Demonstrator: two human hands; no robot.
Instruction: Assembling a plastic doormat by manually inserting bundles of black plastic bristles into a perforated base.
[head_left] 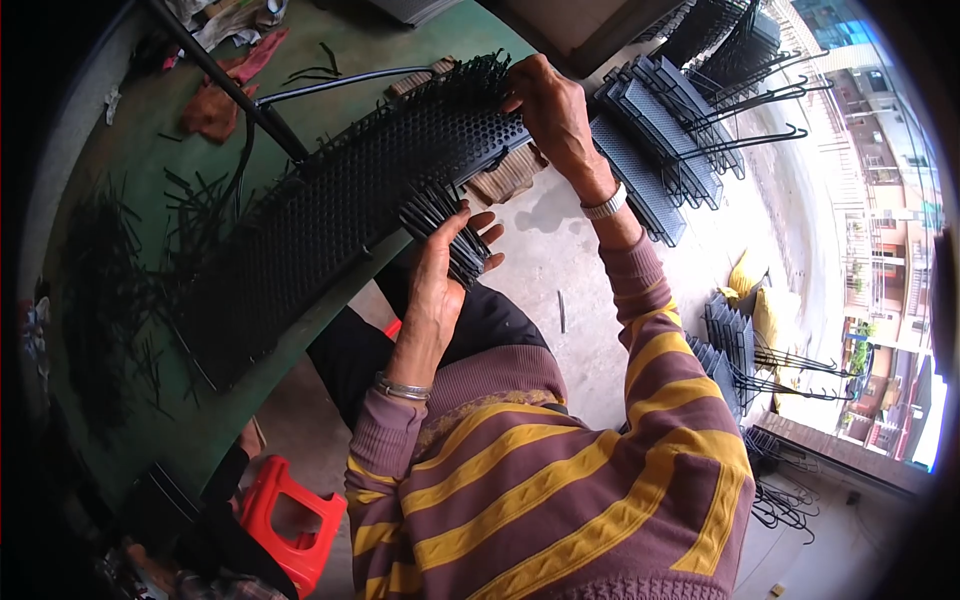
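Observation:
A long black perforated panel (pixel 350 190) lies slantwise across the green table (pixel 370 45), with a fringe of short black strips (pixel 465 80) along its far edge. My left hand (pixel 437 275) is closed loosely around a bundle of thin black strips (pixel 425 208), just below the panel's near edge. At the panel's right end, my right hand (pixel 558 112) has its fingers pinched together by the fringe. Whatever sits between those fingertips is too small and hidden to make out.
Loose black strips (pixel 105 290) pile up on the table's left side. Folded cardboard (pixel 508 175) juts from under the panel's right end. Black mesh racks with long hooks (pixel 665 140) stand on the floor at right. A red stool (pixel 295 520) is at lower left, beside another person's leg.

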